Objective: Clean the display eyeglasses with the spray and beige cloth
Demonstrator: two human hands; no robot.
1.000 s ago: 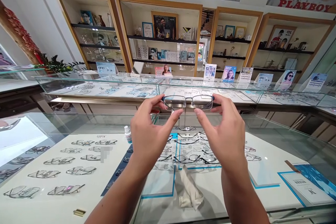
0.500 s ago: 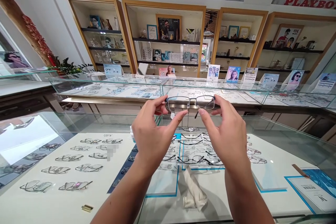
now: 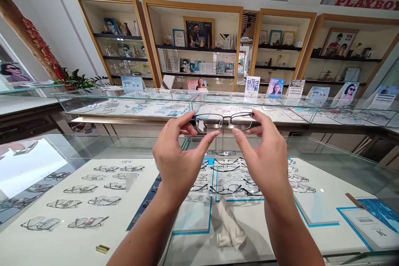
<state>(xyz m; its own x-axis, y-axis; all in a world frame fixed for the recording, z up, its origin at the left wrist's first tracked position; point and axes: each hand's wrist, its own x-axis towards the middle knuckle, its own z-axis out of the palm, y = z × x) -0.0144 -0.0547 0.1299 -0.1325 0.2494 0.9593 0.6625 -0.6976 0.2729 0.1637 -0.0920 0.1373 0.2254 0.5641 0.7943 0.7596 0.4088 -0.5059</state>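
Note:
A pair of eyeglasses (image 3: 227, 121) with a dark upper rim is held up above the glass display case, its front spread between both hands. My left hand (image 3: 179, 151) pinches the left end of the frame, its thumb stretched below the left lens. At the other end, my right hand (image 3: 263, 149) is closed on the right corner, thumb pointing up under the right lens. A small white tag (image 3: 201, 125) shows through the left lens. Below the hands lies a crumpled cream cloth (image 3: 230, 226).
Rows of eyeglasses (image 3: 104, 200) lie in the display case at left, with more dark frames (image 3: 230, 189) in the middle. A small gold clip (image 3: 102, 249) rests near the front. Another glass counter (image 3: 149, 96) with standing cards crosses behind. Wooden shelves (image 3: 191, 3) line the back wall.
The eyeglasses have shifted slightly left with both hands and turned a little; the tag now shows behind the left lens, and the temple end formerly hanging below the right lens is gone from there.

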